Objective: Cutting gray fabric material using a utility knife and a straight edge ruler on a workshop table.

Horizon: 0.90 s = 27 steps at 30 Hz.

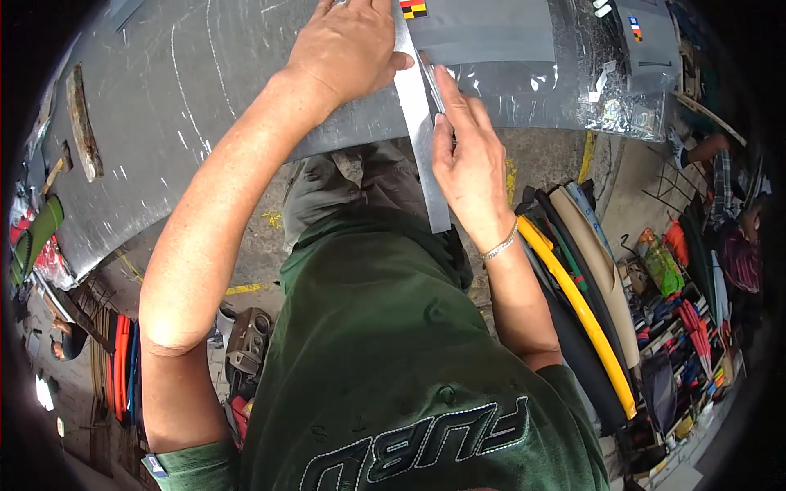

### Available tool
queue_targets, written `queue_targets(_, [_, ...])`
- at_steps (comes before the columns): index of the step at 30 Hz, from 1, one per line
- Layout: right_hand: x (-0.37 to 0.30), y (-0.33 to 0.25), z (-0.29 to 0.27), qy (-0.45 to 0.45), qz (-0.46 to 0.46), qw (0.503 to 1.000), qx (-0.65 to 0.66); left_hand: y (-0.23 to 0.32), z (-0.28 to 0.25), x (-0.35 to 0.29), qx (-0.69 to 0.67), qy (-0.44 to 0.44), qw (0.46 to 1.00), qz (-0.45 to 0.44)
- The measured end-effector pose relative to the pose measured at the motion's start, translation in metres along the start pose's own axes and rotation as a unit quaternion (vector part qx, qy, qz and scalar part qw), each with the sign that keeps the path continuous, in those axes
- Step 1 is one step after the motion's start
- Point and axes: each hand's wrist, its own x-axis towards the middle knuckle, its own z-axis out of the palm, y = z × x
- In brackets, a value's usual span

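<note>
A long metal ruler [419,139] lies across the grey worktable, its near end jutting past the front edge toward me. My left hand [348,53] presses down beside its upper part, thumb on the ruler and fingers stretched out; the fingertips are cut off by the top edge of the view. Along the ruler's right side, my right hand [468,155] grips a slim silver cutter knife [429,75], forefinger extended along it. Its tip is too small to make out. Under and right of the ruler is a smooth grey plastic sheet [491,37] with a small coloured label at its top.
The worktable [205,106] is scratched, with a wooden strip [83,123] at its left. Crumpled clear plastic [626,110] covers its right end. Yellow, beige and dark rolls [573,303] lean at my right, near piled umbrellas and fabrics [684,327]. Other people show at both sides.
</note>
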Motion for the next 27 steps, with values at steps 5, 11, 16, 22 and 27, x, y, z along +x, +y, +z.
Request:
queue_targets(5, [0.0019,0.0006,0.0003,0.000,-0.008,1.000,-0.022,-0.0014,0.0016,0.0010,0.005,0.008,1.000,0.006])
queue_targets(11, [0.0041,-0.0034,-0.0045,-0.030,0.016,0.999,-0.028,-0.0008,0.0002,0.0022,0.005,-0.001,1.000,0.002])
queue_targets(16, [0.0042,-0.0007,-0.0017,-0.019,0.000,0.999,-0.032,-0.0017,0.0001,0.0017,-0.001,0.004,1.000,0.006])
queue_targets(22, [0.0053,-0.0007,-0.0040,-0.029,-0.016,0.998,-0.053,-0.0013,-0.0002,0.0005,-0.003,0.006,1.000,0.006])
queue_targets(27, [0.0067,-0.0039,-0.0065,-0.042,-0.025,0.997,-0.063,0.0020,-0.0056,0.0012,0.014,-0.012,1.000,0.003])
